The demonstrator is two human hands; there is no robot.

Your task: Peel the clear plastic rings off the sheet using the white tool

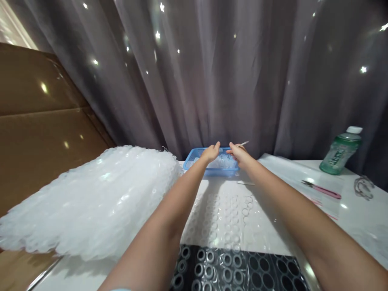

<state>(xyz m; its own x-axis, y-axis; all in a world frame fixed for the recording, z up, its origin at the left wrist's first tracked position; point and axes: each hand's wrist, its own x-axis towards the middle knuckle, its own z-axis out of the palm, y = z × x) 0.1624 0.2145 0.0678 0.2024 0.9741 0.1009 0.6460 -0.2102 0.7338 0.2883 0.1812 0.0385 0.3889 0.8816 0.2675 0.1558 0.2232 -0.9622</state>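
My left hand (209,153) and my right hand (238,152) reach forward and meet above the near rim of a blue plastic mesh basket (197,155). The basket holds a pile of whitish, translucent material (221,163). A thin pale pointed tool (244,143), perhaps tweezers, sticks out from the fingers of my right hand. The fingers of my left hand are close together, and I cannot tell whether they hold anything. Both hands hide part of the basket.
A tall stack of clear sheets with ring-shaped pieces (91,202) lies left. A ringed plastic sheet (227,218) and black ringed mat (236,266) lie nearer. Right are metal tweezers (245,182), pink-handled scissors (321,190), a green bottle (341,151) and a wire coil (363,187).
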